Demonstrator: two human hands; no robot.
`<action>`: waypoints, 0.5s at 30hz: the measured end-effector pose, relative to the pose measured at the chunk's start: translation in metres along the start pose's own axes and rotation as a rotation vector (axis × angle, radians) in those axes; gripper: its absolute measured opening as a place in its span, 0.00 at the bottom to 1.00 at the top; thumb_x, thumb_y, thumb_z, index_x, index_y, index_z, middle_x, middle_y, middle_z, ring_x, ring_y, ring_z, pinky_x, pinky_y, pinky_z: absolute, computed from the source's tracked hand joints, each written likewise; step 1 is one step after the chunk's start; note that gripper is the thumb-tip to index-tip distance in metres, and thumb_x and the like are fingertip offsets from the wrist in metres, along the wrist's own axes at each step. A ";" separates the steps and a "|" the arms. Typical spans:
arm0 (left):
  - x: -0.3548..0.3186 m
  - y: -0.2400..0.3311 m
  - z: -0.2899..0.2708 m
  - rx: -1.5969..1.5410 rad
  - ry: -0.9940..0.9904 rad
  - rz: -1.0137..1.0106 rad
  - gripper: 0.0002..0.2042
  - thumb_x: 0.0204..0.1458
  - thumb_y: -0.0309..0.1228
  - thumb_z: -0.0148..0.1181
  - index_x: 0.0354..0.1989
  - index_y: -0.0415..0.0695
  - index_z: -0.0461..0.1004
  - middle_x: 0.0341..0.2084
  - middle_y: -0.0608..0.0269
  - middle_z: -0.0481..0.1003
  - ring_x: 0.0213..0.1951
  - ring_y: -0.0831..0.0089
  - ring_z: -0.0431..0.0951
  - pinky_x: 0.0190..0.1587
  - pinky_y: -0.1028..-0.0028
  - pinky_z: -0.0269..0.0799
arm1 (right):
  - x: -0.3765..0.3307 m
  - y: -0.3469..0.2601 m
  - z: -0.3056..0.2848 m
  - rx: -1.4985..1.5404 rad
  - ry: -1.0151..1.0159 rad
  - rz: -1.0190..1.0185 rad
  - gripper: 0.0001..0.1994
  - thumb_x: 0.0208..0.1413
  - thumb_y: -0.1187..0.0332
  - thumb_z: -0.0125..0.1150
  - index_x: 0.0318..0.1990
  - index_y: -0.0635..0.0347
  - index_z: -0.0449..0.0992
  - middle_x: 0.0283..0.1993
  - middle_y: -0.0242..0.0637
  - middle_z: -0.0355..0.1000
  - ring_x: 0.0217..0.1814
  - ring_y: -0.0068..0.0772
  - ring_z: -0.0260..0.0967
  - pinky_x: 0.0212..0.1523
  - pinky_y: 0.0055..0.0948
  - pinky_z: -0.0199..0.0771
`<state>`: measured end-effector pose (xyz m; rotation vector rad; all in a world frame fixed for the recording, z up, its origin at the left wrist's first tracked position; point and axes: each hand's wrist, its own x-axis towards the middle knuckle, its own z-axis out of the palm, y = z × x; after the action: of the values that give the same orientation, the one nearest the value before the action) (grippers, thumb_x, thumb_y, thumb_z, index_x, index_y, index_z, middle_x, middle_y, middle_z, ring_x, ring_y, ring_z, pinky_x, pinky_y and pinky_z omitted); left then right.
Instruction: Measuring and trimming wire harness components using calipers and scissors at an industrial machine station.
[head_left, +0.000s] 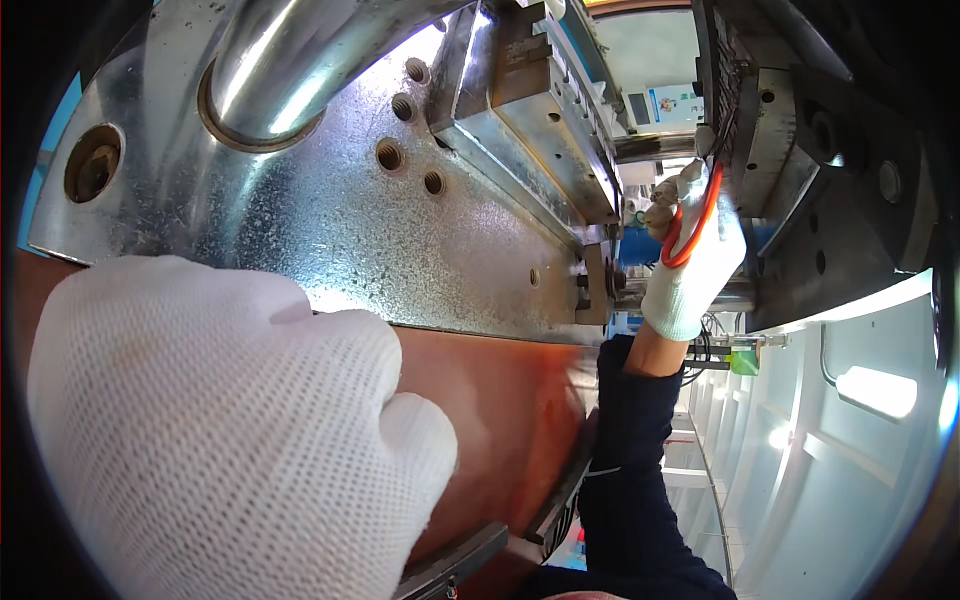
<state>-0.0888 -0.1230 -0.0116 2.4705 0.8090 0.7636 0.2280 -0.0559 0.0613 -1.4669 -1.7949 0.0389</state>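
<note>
My right hand [705, 255], in a white knit glove, reaches up between two metal mould halves. It is closed around a pair of pliers [716, 195] with red handles, whose dark end points up beside the right mould half [770, 130]. The jaws are hard to make out. Large in the left foreground, my left hand [225, 420] wears the same kind of glove. Its fingers are curled in front of the lower edge of a steel machine plate [330, 240]. Whatever those fingers hold, if anything, is hidden.
A thick shiny tie bar [300, 70] passes through the plate at the upper left. The left mould half [550, 120] juts from the plate. Below lies a reddish-brown surface [490, 400] with a dark metal bar [455, 565]. At right, a lit lamp [877, 392] hangs on a white wall.
</note>
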 end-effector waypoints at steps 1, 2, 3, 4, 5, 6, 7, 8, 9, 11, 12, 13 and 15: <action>0.000 0.001 0.000 -0.001 0.006 -0.004 0.09 0.33 0.34 0.69 0.19 0.47 0.74 0.15 0.67 0.64 0.17 0.70 0.67 0.20 0.67 0.60 | 0.000 -0.002 0.002 0.016 0.005 -0.007 0.07 0.60 0.71 0.61 0.37 0.67 0.77 0.26 0.29 0.72 0.23 0.14 0.63 0.24 0.17 0.59; 0.001 0.002 0.001 0.002 -0.001 -0.047 0.09 0.34 0.34 0.69 0.19 0.47 0.74 0.15 0.67 0.64 0.17 0.70 0.67 0.21 0.67 0.60 | -0.001 -0.004 0.003 0.032 0.010 -0.012 0.07 0.60 0.70 0.61 0.36 0.66 0.77 0.26 0.29 0.72 0.23 0.13 0.63 0.25 0.17 0.60; 0.001 0.002 0.001 0.006 -0.007 -0.091 0.09 0.34 0.34 0.70 0.20 0.47 0.74 0.15 0.67 0.65 0.17 0.69 0.67 0.21 0.67 0.60 | -0.001 -0.005 0.004 0.010 0.025 -0.039 0.07 0.60 0.70 0.61 0.37 0.67 0.77 0.26 0.29 0.72 0.24 0.13 0.63 0.25 0.17 0.60; 0.003 0.004 0.003 0.016 -0.025 -0.173 0.09 0.34 0.33 0.70 0.20 0.47 0.74 0.15 0.67 0.65 0.17 0.69 0.67 0.21 0.67 0.60 | -0.002 -0.006 0.005 -0.012 0.041 -0.067 0.07 0.60 0.70 0.61 0.37 0.67 0.77 0.26 0.29 0.72 0.24 0.14 0.63 0.25 0.16 0.60; 0.002 0.004 0.001 0.017 -0.045 -0.176 0.09 0.34 0.33 0.70 0.20 0.47 0.74 0.15 0.67 0.65 0.18 0.69 0.67 0.21 0.67 0.61 | -0.002 -0.007 0.005 -0.035 0.057 -0.094 0.07 0.60 0.71 0.61 0.37 0.67 0.77 0.26 0.29 0.72 0.24 0.14 0.64 0.26 0.16 0.61; 0.003 0.005 0.003 0.018 -0.066 -0.179 0.09 0.34 0.33 0.70 0.20 0.47 0.74 0.16 0.67 0.65 0.18 0.69 0.67 0.22 0.66 0.61 | -0.002 -0.007 0.006 -0.034 0.054 -0.081 0.07 0.60 0.70 0.61 0.37 0.67 0.77 0.26 0.29 0.72 0.25 0.14 0.64 0.26 0.16 0.61; 0.002 0.004 -0.001 0.010 -0.088 -0.103 0.09 0.34 0.33 0.70 0.21 0.47 0.74 0.16 0.67 0.65 0.18 0.69 0.67 0.22 0.66 0.61 | -0.001 -0.007 0.006 -0.033 0.051 -0.068 0.07 0.60 0.70 0.61 0.37 0.67 0.77 0.27 0.29 0.72 0.25 0.14 0.64 0.27 0.16 0.61; 0.002 0.003 -0.003 0.007 -0.091 -0.064 0.09 0.34 0.33 0.70 0.21 0.47 0.74 0.16 0.67 0.65 0.18 0.69 0.67 0.22 0.66 0.61 | -0.001 -0.008 0.006 -0.036 0.052 -0.054 0.08 0.60 0.70 0.61 0.38 0.67 0.77 0.27 0.29 0.72 0.26 0.14 0.64 0.27 0.16 0.62; 0.001 0.002 -0.005 0.003 -0.094 -0.024 0.09 0.34 0.33 0.70 0.21 0.47 0.75 0.16 0.67 0.65 0.18 0.69 0.67 0.22 0.66 0.61 | -0.001 -0.008 0.006 -0.052 0.066 -0.055 0.08 0.60 0.70 0.62 0.38 0.68 0.77 0.27 0.28 0.72 0.26 0.14 0.64 0.27 0.16 0.62; 0.001 0.002 -0.007 0.005 -0.063 -0.023 0.09 0.34 0.33 0.70 0.21 0.47 0.74 0.16 0.67 0.65 0.19 0.68 0.67 0.23 0.66 0.61 | 0.000 -0.008 0.006 -0.092 0.101 -0.053 0.09 0.59 0.70 0.62 0.39 0.68 0.78 0.27 0.28 0.72 0.26 0.14 0.63 0.27 0.16 0.62; 0.000 0.002 -0.007 0.006 -0.049 -0.025 0.09 0.34 0.33 0.70 0.21 0.47 0.74 0.16 0.67 0.65 0.19 0.68 0.67 0.23 0.65 0.61 | 0.000 -0.009 0.006 -0.082 0.097 -0.046 0.09 0.59 0.70 0.62 0.39 0.68 0.78 0.27 0.28 0.72 0.26 0.14 0.63 0.28 0.16 0.62; 0.000 0.003 -0.007 0.007 -0.038 -0.030 0.10 0.34 0.33 0.70 0.21 0.47 0.74 0.17 0.67 0.65 0.19 0.68 0.67 0.23 0.65 0.61 | 0.000 -0.010 0.005 -0.072 0.092 -0.040 0.09 0.59 0.69 0.62 0.40 0.68 0.78 0.27 0.28 0.71 0.26 0.14 0.63 0.28 0.17 0.62; -0.001 0.003 -0.006 0.014 -0.032 -0.031 0.10 0.34 0.33 0.71 0.21 0.47 0.74 0.17 0.67 0.65 0.19 0.68 0.67 0.23 0.65 0.61 | 0.000 -0.011 0.005 -0.060 0.073 -0.034 0.09 0.59 0.69 0.63 0.40 0.69 0.78 0.27 0.28 0.71 0.26 0.14 0.63 0.28 0.17 0.63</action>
<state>-0.0919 -0.1249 -0.0059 2.4707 0.8415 0.7077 0.2163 -0.0577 0.0635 -1.4610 -1.7746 -0.0852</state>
